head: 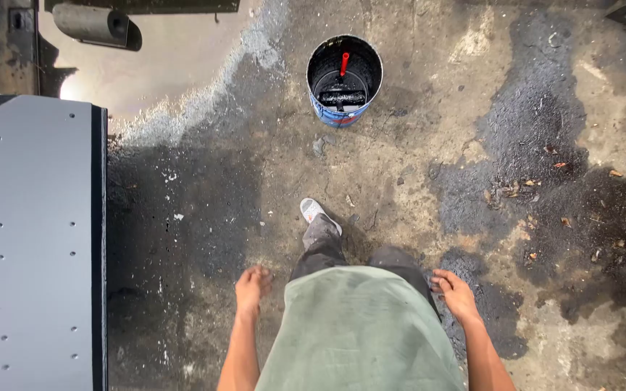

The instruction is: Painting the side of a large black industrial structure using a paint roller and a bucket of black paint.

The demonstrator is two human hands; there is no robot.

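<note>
Both the left hand (pixel 252 284) and right hand (pixel 455 291) hang loose and unclenched, holding nothing, well short of the paint bucket (pixel 344 80) with its roller (pixel 340 96).

Left hand (pixel 253 284): bare, empty, hanging at the person's side, back of the hand up, fingers loosely curled downward, touching nothing. Left forearm: bare, running from the bottom edge of the view up to the wrist, nearly straight, angled slightly inward.

Right hand (pixel 455 288): bare, empty, hanging at the other side, fingers relaxed and slightly spread, thumb turned inward toward the body, touching nothing. Right forearm: bare, rising from the bottom edge and slanting inward to the wrist.

Both hands sit level with each other, well apart, one on each side of the torso. Both arms extended downward, elbows out of view.
</note>
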